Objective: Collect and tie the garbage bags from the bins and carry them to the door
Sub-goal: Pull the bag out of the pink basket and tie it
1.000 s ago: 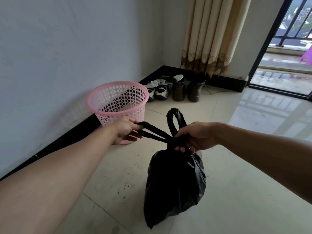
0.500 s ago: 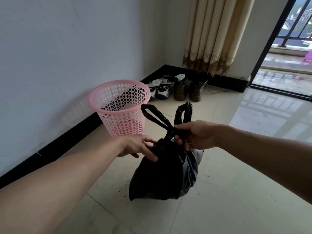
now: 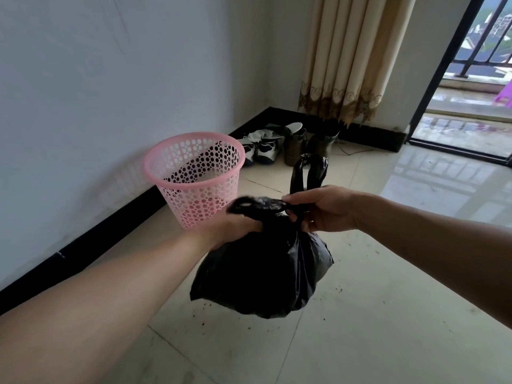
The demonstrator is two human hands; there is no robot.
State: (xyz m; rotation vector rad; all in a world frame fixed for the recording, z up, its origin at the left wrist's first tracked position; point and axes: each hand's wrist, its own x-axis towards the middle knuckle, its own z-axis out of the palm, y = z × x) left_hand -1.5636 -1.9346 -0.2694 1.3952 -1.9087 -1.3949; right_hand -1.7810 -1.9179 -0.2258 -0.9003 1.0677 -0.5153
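Note:
A full black garbage bag [image 3: 266, 275] hangs above the tiled floor between my hands. My left hand [image 3: 235, 228] grips the bag's neck, with one handle loop bent over its fingers. My right hand [image 3: 321, 210] pinches the other handle loop at the knot, and that loop stands up above my fingers. The pink perforated bin [image 3: 195, 176] stands upright by the wall, just left of and behind the bag, with no liner in it.
Several shoes and boots [image 3: 288, 145] sit in the corner under a beige curtain [image 3: 349, 56]. A glass balcony door [image 3: 468, 79] is at the right. Dark crumbs are scattered on the floor [image 3: 388, 314] below the bag.
My left hand let go of the stretched handle, moved in to the bag's neck and now grips it with that loop folded over. The bag rose slightly and bunched up.

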